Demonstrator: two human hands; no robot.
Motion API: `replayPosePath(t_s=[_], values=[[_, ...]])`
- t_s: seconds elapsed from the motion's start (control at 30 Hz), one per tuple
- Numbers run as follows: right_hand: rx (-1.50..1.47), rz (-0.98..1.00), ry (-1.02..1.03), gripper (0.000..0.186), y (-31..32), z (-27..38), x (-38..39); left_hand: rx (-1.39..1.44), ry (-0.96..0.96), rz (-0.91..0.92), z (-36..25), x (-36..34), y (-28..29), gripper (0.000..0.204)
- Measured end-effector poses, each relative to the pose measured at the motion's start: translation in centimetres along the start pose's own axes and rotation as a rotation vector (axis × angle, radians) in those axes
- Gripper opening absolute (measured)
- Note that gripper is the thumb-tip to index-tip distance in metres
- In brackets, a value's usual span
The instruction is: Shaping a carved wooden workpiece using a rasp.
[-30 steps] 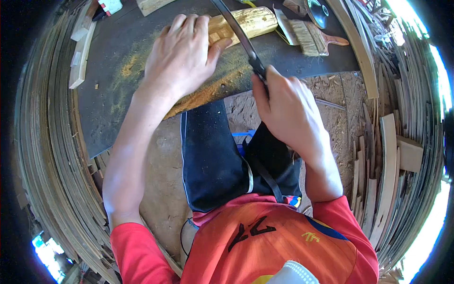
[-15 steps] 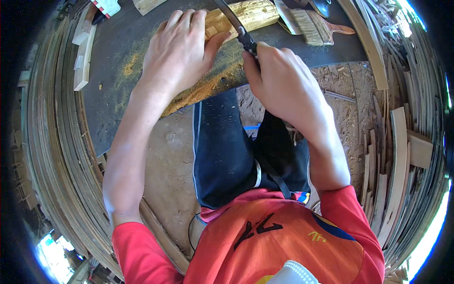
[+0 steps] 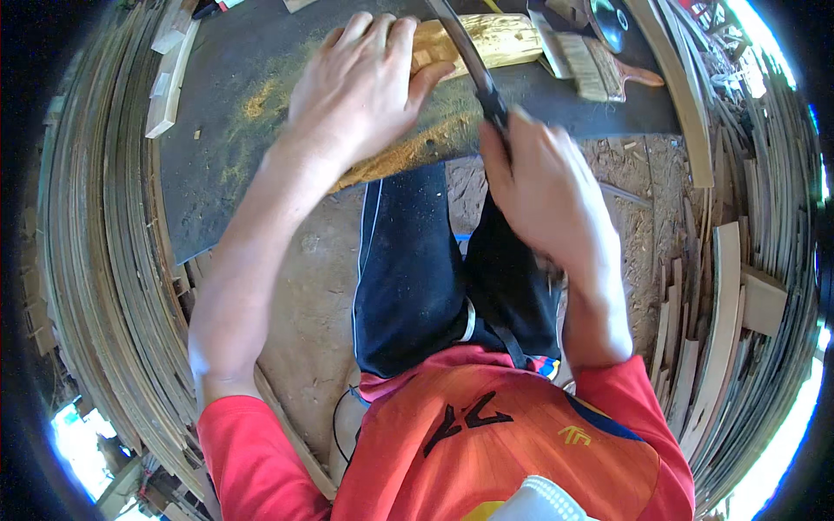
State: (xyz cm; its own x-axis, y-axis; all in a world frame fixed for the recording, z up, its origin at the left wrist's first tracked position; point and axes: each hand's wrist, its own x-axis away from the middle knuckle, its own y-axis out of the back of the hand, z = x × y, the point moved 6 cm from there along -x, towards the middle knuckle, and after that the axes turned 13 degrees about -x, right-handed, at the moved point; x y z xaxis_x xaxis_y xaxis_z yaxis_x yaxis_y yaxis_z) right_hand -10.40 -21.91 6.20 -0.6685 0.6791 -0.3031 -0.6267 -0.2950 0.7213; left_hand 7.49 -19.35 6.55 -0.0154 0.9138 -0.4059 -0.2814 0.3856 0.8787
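A yellowish piece of wood (image 3: 511, 39) lies across the dark tabletop, with a small squarish patch near my left hand. My left hand (image 3: 369, 82) presses down on its left part, fingers over the far side and thumb along the near side. My right hand (image 3: 552, 178) is wrapped round the dark handle of a long, narrow metal file (image 3: 467, 54). The file's blade slants up and left across the top of the wood, and its far end runs out of view. Slight blur softens the right hand.
Sawdust (image 3: 404, 156) lies along the near edge of the dark table (image 3: 217, 191). A flat paintbrush (image 3: 599, 69) and a round metal disc (image 3: 608, 24) sit to the right of the wood. Boards are stacked on both sides, with a light wooden strip (image 3: 686, 104) at the table's right edge.
The whole view has shifted, so the table's things appear lower and further right. My right hand has drawn the file slightly back toward me; the left stays on the wood.
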Motion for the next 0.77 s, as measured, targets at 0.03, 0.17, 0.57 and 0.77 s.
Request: replayPosePath(t_s=[0.03,0.17,0.57,0.77], values=[[0.003,0.001,0.015,0.032,0.4,0.4,1.5,-0.005,0.012,-0.008,0.4,0.1,0.0,0.059],[-0.042,0.143,-0.271,0.029,4.4,-1.0,6.7,0.003,-0.052,-0.073,-0.3,-1.0,0.8,0.062],[0.217,-0.182,-0.285,0.030,16.2,-8.7,3.6,0.204,0.124,0.086,3.2,1.2,2.8,0.088],[0.440,-0.219,-0.113,0.038,20.0,-12.1,-9.6,0.228,0.210,0.127,8.2,9.7,7.5,0.078]])
